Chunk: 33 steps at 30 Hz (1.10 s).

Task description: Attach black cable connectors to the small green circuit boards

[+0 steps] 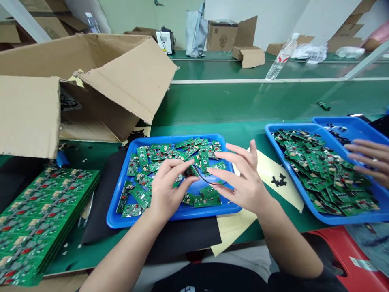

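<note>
My left hand (168, 188) pinches a small green circuit board (191, 171) between thumb and fingers, above a blue tray (114, 211). A thin dark curved strip (208, 182) runs from that board toward the thumb of my right hand (244, 180). The right fingers are spread apart; whether the thumb touches the strip, I cannot tell. Many loose circuit boards (141, 194) lie scattered in the tray beneath both hands, some overlapping.
Stacked board panels (45, 215) are at left, below an open cardboard box (121, 77). At right, another blue tray (316, 215) holds piled boards. A co-worker's hand (370, 158) is over it. Black pieces (278, 180) lie on yellow paper (273, 162). A bottle (281, 59) stands behind.
</note>
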Tool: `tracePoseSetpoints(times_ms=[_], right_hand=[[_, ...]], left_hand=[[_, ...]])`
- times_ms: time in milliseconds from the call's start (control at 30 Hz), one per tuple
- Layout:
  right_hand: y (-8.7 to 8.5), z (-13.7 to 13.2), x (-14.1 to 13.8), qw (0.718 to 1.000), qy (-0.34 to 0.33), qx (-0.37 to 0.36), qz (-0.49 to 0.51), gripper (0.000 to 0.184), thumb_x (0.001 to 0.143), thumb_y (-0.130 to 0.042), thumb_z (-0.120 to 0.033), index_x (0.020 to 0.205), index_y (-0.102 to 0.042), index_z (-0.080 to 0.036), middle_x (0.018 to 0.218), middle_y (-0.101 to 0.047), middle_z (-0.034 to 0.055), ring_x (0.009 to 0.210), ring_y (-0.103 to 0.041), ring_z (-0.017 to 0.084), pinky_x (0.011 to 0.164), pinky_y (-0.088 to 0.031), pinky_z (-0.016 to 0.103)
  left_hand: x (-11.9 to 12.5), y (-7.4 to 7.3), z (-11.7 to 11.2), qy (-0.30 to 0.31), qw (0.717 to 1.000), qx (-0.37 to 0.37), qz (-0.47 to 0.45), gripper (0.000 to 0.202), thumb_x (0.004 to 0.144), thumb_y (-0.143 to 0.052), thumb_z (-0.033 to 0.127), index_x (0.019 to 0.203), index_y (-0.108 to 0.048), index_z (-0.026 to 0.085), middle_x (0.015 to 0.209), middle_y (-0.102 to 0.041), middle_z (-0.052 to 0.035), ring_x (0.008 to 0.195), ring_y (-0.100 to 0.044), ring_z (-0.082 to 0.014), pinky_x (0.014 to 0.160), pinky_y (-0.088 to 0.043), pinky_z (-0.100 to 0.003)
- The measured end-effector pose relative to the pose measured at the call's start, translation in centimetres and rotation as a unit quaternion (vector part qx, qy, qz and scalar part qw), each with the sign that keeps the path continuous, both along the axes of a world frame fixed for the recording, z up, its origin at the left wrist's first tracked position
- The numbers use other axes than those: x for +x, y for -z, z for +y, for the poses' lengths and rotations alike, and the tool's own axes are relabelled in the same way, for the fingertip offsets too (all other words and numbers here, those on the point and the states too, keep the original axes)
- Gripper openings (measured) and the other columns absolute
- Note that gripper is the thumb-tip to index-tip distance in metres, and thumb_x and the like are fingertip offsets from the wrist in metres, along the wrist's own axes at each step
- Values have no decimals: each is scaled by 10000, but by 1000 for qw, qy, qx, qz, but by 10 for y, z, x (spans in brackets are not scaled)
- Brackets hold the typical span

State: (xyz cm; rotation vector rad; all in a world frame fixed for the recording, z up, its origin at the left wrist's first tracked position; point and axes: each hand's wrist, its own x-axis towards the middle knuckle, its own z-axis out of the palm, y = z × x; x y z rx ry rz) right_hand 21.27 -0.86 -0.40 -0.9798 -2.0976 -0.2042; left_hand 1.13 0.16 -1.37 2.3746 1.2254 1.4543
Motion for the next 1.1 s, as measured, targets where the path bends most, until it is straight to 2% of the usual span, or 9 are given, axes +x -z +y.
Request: tracePoseSetpoints(times_ms=[100,167,267,333,433,500,633,967,1100], right_hand=[[-2,-1,5,996,-12,-59,68,214,813,-602,-234,1025,-624,-255,1155,-586,72,1190,-497,283,1080,-192,625],[-2,-1,7,982,-66,-112,139,284,827,-580,-310,1101,-595,-238,1178,-575,93,1173,-516,283,1081,-223,602],[-1,-2,9,921,-178,-190,291,404,870,-473,-488,1145,-580,-212,1106,-621,108,1084,-577,262,991,-414,512],[-1,-2,8,872,-199,-252,371,381,909,-412,-480,1105,-600,-214,995,-662,84,961,-631,214,861,-520,416],[-1,-3,4,834,-173,-382,359,244,905,-490,-350,1060,-612,-206,913,-680,52,847,-657,157,763,-547,320],[0,-4,-1,823,-174,-445,308,261,863,-562,-314,1091,-597,-191,903,-682,51,839,-657,152,741,-545,299],[3,-6,-9,807,-220,-465,290,281,850,-560,-221,1126,-564,-163,789,-680,23,742,-652,118,714,-537,276],[5,-2,-11,725,-266,-517,369,222,814,-560,-147,1035,-576,-146,593,-587,-42,549,-581,76,545,-500,207],[6,-3,-12,724,-244,-524,376,197,798,-580,-152,995,-579,-153,593,-574,-49,533,-574,70,521,-490,195]], left_hand=[[-2,-2,1,-33,999,15,-24,291,780,-674,216,1066,-623,206,897,-593,-37,840,-590,-161,735,-529,-299],[-2,-3,1,-31,999,28,-19,295,777,-677,206,1066,-620,204,904,-596,-38,846,-596,-163,737,-533,-298],[0,-3,-1,-4,999,47,6,307,780,-673,190,1078,-603,211,924,-606,-40,855,-612,-165,739,-540,-298],[1,-3,-3,15,998,56,14,308,780,-670,170,1077,-594,205,941,-610,-46,869,-623,-168,747,-542,-298],[2,-2,-5,33,997,62,15,282,780,-670,167,1049,-594,199,937,-621,-47,874,-637,-174,746,-548,-298],[3,-2,-6,37,997,60,19,274,779,-670,168,1039,-596,208,935,-630,-44,867,-643,-177,735,-554,-299],[5,-2,-6,41,997,59,32,270,781,-663,154,1037,-599,212,938,-641,-48,855,-649,-176,717,-561,-295],[4,-2,-7,72,997,-12,-5,241,781,-676,250,1009,-624,194,890,-663,-47,793,-641,-154,686,-550,-271],[5,-2,-8,91,995,-27,-13,253,787,-668,279,1026,-635,201,883,-664,-48,786,-638,-152,681,-547,-269]])
